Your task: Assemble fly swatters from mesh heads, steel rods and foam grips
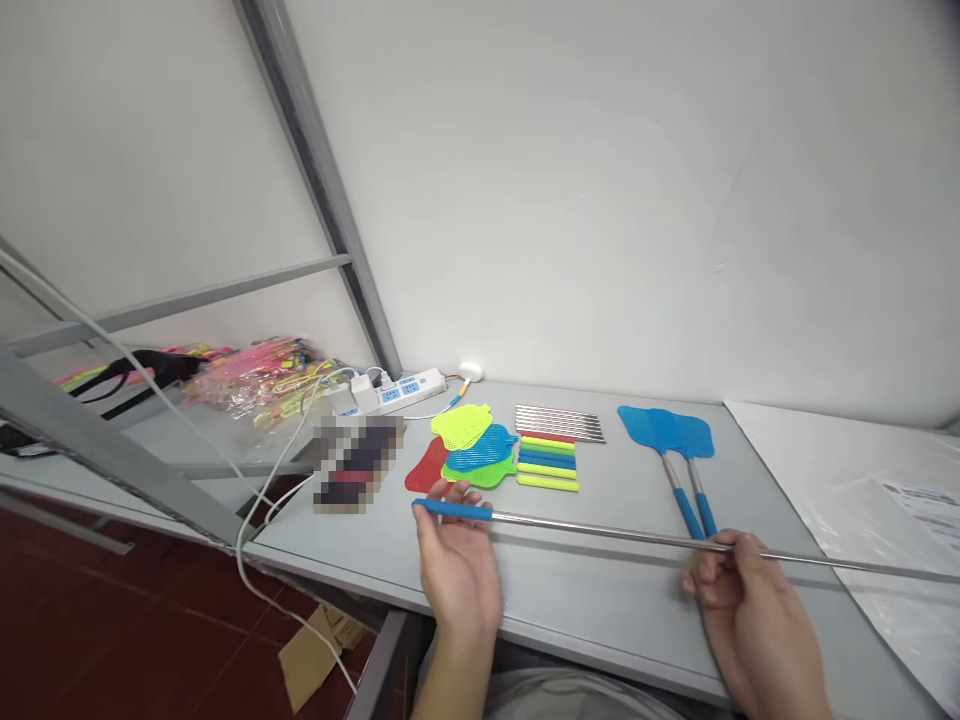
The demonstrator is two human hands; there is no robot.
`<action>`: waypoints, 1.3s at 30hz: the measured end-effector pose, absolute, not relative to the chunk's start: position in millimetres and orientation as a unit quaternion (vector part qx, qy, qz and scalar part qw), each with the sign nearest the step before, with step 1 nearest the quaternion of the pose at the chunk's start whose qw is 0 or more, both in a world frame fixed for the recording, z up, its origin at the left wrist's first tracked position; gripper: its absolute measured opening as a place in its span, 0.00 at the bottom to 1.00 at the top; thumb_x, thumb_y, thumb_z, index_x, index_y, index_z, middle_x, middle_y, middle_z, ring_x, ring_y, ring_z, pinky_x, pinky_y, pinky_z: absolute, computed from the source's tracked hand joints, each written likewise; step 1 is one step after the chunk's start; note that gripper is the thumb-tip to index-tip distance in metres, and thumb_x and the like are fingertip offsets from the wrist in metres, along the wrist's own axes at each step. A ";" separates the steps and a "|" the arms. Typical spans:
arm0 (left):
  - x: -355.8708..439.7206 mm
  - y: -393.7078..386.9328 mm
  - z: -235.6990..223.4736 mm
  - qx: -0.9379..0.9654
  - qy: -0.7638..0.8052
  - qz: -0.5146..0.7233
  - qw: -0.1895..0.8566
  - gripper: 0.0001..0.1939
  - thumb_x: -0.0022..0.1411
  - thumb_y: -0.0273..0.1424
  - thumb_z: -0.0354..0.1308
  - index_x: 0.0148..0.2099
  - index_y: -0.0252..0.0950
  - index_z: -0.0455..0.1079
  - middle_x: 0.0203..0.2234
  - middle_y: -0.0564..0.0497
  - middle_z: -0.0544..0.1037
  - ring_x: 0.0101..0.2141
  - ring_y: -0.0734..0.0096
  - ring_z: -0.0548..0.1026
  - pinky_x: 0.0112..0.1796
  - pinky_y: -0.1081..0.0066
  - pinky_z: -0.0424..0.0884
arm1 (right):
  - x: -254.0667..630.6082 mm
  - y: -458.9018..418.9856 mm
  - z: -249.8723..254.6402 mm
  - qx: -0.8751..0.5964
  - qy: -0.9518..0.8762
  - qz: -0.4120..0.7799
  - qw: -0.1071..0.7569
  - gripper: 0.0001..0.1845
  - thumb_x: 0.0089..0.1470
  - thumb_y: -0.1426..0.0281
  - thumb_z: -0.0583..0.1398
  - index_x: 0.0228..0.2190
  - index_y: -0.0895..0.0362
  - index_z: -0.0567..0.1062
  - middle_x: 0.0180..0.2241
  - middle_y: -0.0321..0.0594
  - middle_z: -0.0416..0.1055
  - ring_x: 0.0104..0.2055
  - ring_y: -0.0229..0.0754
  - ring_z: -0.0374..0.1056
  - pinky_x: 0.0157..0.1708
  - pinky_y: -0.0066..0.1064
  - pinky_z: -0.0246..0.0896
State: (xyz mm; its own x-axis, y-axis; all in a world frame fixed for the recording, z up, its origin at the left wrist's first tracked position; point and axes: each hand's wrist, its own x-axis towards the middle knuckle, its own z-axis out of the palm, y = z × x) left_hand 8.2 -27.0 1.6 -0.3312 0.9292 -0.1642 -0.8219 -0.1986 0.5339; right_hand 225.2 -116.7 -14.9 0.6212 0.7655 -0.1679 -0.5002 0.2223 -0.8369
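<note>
A long metal telescopic rod (pixel 592 530) with a blue handle (pixel 454 511) stretches across the front of the table, past the right edge of the view. My left hand (pixel 459 570) holds the blue handle, its thumb at the handle's end. Farther along, my right hand (pixel 750 600) pinches the metal shaft between thumb and fingers. Behind my left hand lie fly swatter heads: yellow (pixel 461 427), blue (pixel 487 448), green (pixel 484 472) and red (pixel 427 467). Two blue fly swatters (pixel 667 432) with metal shafts lie beyond my right hand.
Coloured handle sleeves (pixel 547 470) and several metal rods (pixel 559 422) lie mid-table. A power strip (pixel 409 390) with cables stands at the back left. White plastic sheeting (pixel 847 480) covers the right side. Bagged colourful items (pixel 255 375) lie left, beyond the metal frame (pixel 322 190).
</note>
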 end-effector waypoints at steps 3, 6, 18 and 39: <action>-12.0 -19.8 8.4 0.111 0.269 0.769 0.570 0.12 0.65 0.40 0.55 0.38 0.37 0.71 0.30 0.53 0.74 0.31 0.73 0.72 0.40 0.66 0.70 | 223.7 -119.4 -12.2 -0.475 -0.158 0.384 0.776 0.13 0.56 0.56 0.60 0.31 0.52 0.70 0.19 0.32 0.63 0.23 0.37 0.58 0.25 0.30 0.62; -17.1 -17.9 10.7 0.118 0.258 0.778 0.560 0.13 0.64 0.41 0.57 0.33 0.37 0.67 0.30 0.54 0.74 0.31 0.72 0.73 0.41 0.65 0.69 | 223.3 -117.9 -4.1 -0.471 -0.179 0.376 0.778 0.13 0.56 0.56 0.61 0.31 0.52 0.70 0.19 0.31 0.62 0.22 0.36 0.58 0.24 0.29 0.61; 53.4 -63.6 11.9 0.139 0.246 0.711 0.644 0.15 0.60 0.46 0.60 0.36 0.40 0.64 0.46 0.46 0.77 0.45 0.60 0.78 0.45 0.58 0.71 | 166.5 -90.7 15.9 -0.399 -0.281 0.432 0.758 0.10 0.55 0.59 0.64 0.32 0.51 0.71 0.28 0.32 0.64 0.22 0.31 0.53 0.20 0.26 0.52; -23.0 -14.2 24.6 0.110 0.300 0.804 0.501 0.16 0.70 0.41 0.48 0.34 0.38 0.69 0.38 0.51 0.80 0.41 0.67 0.79 0.46 0.62 0.73 | 280.8 -76.2 42.7 -0.361 -0.134 0.386 0.838 0.12 0.57 0.59 0.61 0.31 0.55 0.74 0.19 0.28 0.52 0.21 0.32 0.48 0.19 0.24 0.51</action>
